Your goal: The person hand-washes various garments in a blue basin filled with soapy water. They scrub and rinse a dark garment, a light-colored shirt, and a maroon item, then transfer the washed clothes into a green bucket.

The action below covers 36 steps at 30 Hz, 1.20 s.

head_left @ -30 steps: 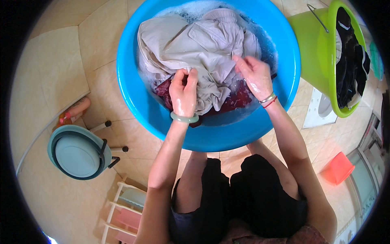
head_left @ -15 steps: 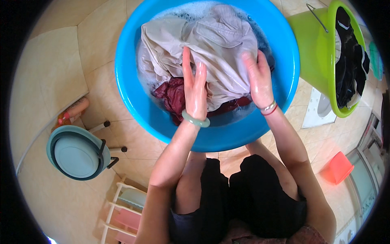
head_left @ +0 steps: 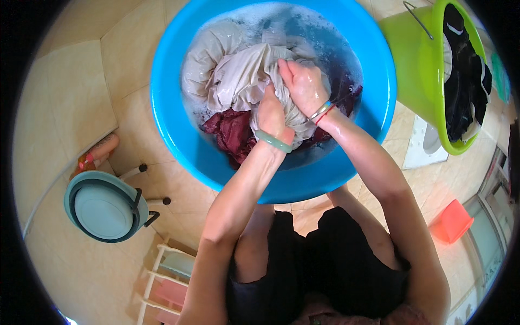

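One wet, pale beige-grey cloth garment (head_left: 235,76): bunched in folds inside the basin, between and around your hands; its far part blurs into suds, so you cannot make out its full outline.
Your left hand (head_left: 272,111): pushed into the folds, fingertips covered by cloth; whether it pinches anything, you cannot tell.
Your right hand (head_left: 307,86): curled with the thumb side up, gripping the pale cloth just beside the left; the fingers' undersides are hidden.
Your wrists: a pale green, smooth bangle (head_left: 273,141) on the left; a silver-coloured bangle (head_left: 319,110) and thin red cord on the right.
Maroon wet fabric (head_left: 230,132): crumpled left of your left hand, with more dark red showing right of your right wrist; whether it is one piece is unclear.
Foamy water (head_left: 281,19): clouded around the cloth, hiding what lies beneath.
Large round blue plastic basin (head_left: 162,114): holds all this, its far rim cut off by the upper edge.
Lime-green plastic bucket (head_left: 411,76): tilted-looking at right, black and white clothes (head_left: 460,86) inside, pieces indistinct.
Coral-pink plastic container (head_left: 454,221): on the floor at lower right.
Round grey-blue tub (head_left: 103,211): at left, its underside out of sight.
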Each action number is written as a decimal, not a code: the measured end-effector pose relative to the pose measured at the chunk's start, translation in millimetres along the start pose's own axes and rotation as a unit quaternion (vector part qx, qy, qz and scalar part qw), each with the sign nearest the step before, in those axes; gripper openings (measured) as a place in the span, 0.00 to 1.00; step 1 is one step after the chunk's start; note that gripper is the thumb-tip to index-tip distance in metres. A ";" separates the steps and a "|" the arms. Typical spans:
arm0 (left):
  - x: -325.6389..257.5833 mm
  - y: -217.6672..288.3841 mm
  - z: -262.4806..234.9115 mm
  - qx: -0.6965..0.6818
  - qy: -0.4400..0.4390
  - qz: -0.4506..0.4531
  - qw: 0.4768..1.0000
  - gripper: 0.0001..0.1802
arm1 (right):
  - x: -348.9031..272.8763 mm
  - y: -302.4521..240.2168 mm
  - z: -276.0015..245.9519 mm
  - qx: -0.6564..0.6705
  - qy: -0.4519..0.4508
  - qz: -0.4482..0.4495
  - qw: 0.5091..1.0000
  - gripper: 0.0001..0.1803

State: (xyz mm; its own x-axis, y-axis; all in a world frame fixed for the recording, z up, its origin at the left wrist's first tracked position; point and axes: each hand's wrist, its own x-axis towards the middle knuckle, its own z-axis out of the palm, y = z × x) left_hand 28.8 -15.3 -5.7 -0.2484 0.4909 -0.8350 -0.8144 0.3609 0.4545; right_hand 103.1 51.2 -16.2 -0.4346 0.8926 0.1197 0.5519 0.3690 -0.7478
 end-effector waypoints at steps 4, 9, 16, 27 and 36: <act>-7.8 -4.1 -28.6 -0.118 -0.279 0.119 0.946 0.25 | -37.4 -70.3 -13.7 0.078 -0.058 -0.038 0.995 0.09; -6.8 3.4 -20.7 -0.155 -0.082 -0.020 0.984 0.26 | -15.8 -33.9 5.9 -0.031 -0.044 -0.109 0.993 0.10; 17.8 -15.1 -43.9 -0.235 -0.403 -0.007 0.884 0.20 | -15.6 -44.0 -2.0 0.007 -0.030 -0.054 0.998 0.11; -15.5 -6.8 -8.2 -0.144 -0.040 -0.047 0.988 0.20 | -2.5 -2.3 10.3 -0.068 -0.047 0.032 0.996 0.13; 11.0 -14.1 -53.8 -0.227 -0.261 -0.025 0.938 0.20 | -35.2 -46.6 11.7 0.025 -0.106 -0.054 0.993 0.10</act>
State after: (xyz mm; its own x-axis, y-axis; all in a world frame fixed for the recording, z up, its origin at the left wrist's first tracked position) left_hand 9.3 -57.6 -38.0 -0.0096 0.8459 -0.5333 -0.9870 0.0775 0.1406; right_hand 84.3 -0.5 6.8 -0.6323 0.7721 0.0643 0.4601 0.4409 -0.7707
